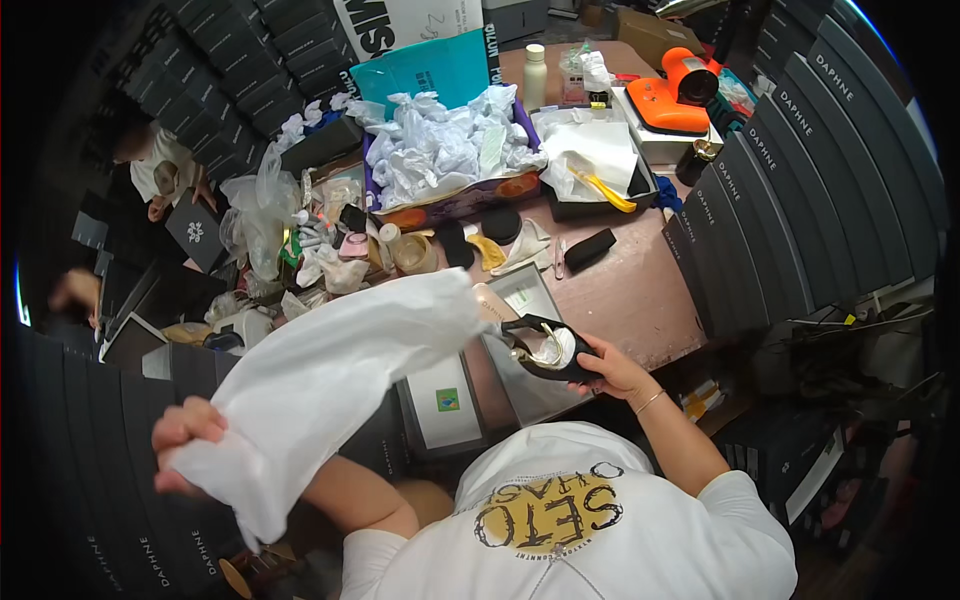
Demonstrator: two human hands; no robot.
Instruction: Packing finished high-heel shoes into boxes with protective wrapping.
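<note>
In my left hand (190, 440), whose fingers are closed, a large sheet of white tissue paper (340, 360) is gripped by one end. The sheet stretches up and right toward the shoe, and its far end is blurred. My right hand (612, 368) grips a black shoe (530, 372) with a pale insole and white paper stuffed inside. A light strap or cord crosses the shoe's opening. Beneath the shoe lies an open grey shoebox (520, 395), partly covered by the sheet. Left of it is a white-lined box part (440, 395) bearing a small green and yellow sticker.
Behind stands a purple bin (525, 125) heaped with crumpled paper, beside a black box (600, 208) with white paper. An orange machine (672, 100) sits back right. Dark shoeboxes (760, 210) rise on the right. Another person (165, 170) works at far left.
</note>
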